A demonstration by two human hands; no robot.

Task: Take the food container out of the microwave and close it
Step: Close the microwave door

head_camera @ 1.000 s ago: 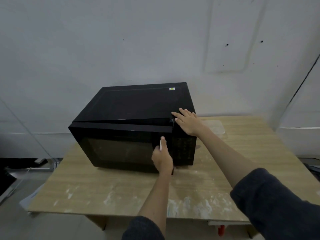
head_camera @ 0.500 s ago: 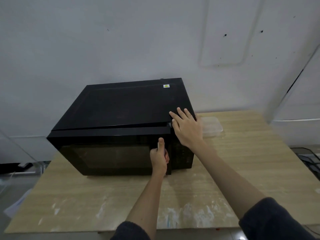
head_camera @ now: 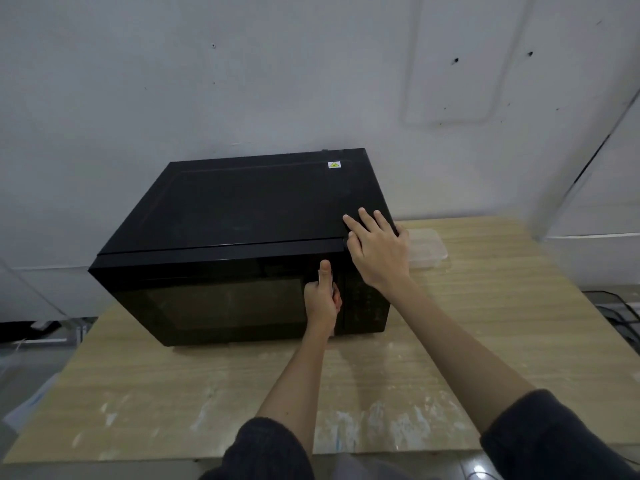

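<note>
The microwave door glass is too dark to see inside. The right hand covers part of a clear box near the tabletop's far edge. The left hand hides most of the door handle. Both sleeves run off the bottom.

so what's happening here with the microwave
A person stands at a black microwave on a wooden table. The left hand grips the door handle, while the right hand lies flat on the top right corner, bracing it. The door looks shut or barely cracked, so nothing has come out yet. A clear plastic container sits on the table behind the right hand.
</note>
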